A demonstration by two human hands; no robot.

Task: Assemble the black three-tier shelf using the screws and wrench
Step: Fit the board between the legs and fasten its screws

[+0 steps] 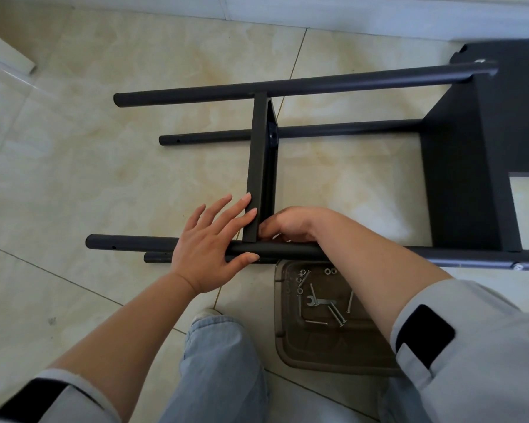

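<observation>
On floor, shelf [458,178] sideways, poles left-right

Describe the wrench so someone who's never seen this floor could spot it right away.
Find the brown plastic tray on the tiled floor, just below the nearest black shelf pole. The wrench lies flat near its middle among loose screws. It is the only flat piece with an open forked end.

Glossy beige marbled floor tiles [110,166] with thin dark grout lines, brightly and evenly lit, sheen at left. Along the top edge, a pale grey-white skirting band [318,13]. At the upper left corner, a white rounded glossy panel edge [3,53] resting on the tiles.
</observation>
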